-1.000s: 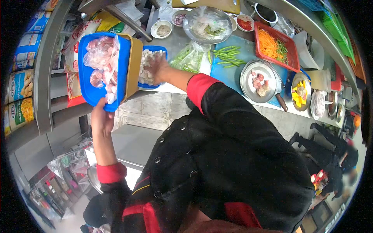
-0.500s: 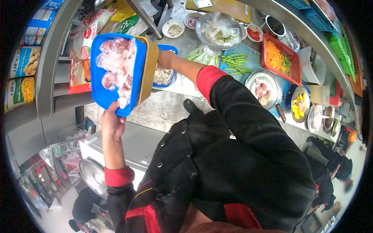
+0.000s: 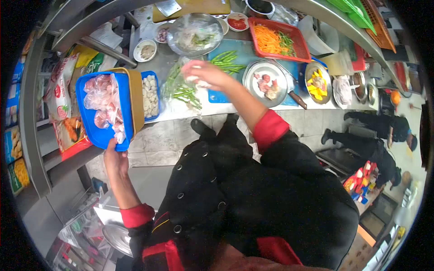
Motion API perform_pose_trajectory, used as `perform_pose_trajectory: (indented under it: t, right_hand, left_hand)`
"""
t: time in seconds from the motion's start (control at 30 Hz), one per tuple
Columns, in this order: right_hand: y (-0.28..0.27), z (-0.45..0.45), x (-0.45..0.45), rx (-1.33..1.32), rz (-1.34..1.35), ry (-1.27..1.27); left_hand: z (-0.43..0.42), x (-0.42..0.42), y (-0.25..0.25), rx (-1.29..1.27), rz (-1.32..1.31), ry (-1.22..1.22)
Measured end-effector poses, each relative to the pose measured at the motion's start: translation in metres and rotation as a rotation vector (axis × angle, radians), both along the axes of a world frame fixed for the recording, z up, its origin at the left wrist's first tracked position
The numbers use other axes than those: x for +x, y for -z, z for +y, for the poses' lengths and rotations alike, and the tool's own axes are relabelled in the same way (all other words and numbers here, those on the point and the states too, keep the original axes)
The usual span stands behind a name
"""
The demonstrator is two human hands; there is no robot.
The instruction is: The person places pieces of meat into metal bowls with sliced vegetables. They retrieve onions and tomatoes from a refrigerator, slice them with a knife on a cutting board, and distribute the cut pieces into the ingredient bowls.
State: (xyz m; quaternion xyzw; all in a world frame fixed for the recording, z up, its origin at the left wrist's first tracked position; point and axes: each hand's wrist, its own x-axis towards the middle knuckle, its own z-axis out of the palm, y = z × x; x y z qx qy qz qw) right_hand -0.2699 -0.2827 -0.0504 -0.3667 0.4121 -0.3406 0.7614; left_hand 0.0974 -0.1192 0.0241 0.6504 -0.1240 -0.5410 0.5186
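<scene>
My left hand (image 3: 116, 158) is closed on the near rim of a blue plastic tub (image 3: 86, 122), tilted so its inside shows. Clear bags of raw pink meat (image 3: 103, 101) lie in the tub. Against its right side is a tan container (image 3: 135, 97). My right hand (image 3: 208, 76), blurred, is over the counter with its fingers curled around whitish pieces (image 3: 196, 80). Below it is a clear bag of green vegetables (image 3: 181, 86). Similar white pieces (image 3: 150, 97) fill a small blue tray (image 3: 156, 113) beside the tan container.
Along the counter are a steel bowl (image 3: 174, 38), green beans (image 3: 228, 63), a red basket (image 3: 296, 55) of shredded carrot, a plate (image 3: 251, 83) with meat pieces, and a knife (image 3: 297, 100). A metal shelf post (image 3: 38, 131) stands left. Other people (image 3: 377, 149) are at right.
My right hand has left the tan container's side and moved right over the counter with white pieces in it. My left hand still grips the tub. The view has shifted rightward.
</scene>
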Motion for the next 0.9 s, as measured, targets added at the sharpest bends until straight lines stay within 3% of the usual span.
perform_pose_trajectory:
  t: [0.1,0.17,0.3,0.37,0.53,0.8,0.87,0.9]
  right_hand:
    - [0.012,0.04,-0.124,-0.386,0.746,0.074]
    - [-0.002,0.057,-0.172,-0.242,1.082,0.072]
    - [0.009,0.061,-0.219,-0.158,1.079,0.092]
    - [0.018,0.058,-0.234,-0.404,1.231,0.166]
    - [0.001,0.059,-0.253,-0.295,1.074,0.417]
    - [0.01,0.056,-0.253,-0.175,0.937,0.522]
    - [0.019,0.059,-0.271,-0.039,0.36,0.556]
    - [0.01,0.061,-0.279,-0.04,0.367,0.558]
  left_hand:
    - [-0.004,-0.008,0.011,0.014,0.046,0.011]
    - [-0.001,-0.003,0.029,0.037,0.056,0.03]
    - [-0.011,-0.011,0.037,0.114,0.039,0.078]
    - [-0.011,0.011,0.07,0.084,0.064,0.085]
    - [-0.024,-0.004,0.054,0.104,0.09,0.091]
    - [-0.032,0.008,0.065,0.072,0.129,0.096]
    - [-0.026,0.012,0.061,0.058,0.134,0.081]
    - [-0.025,0.013,0.059,0.035,0.141,0.111]
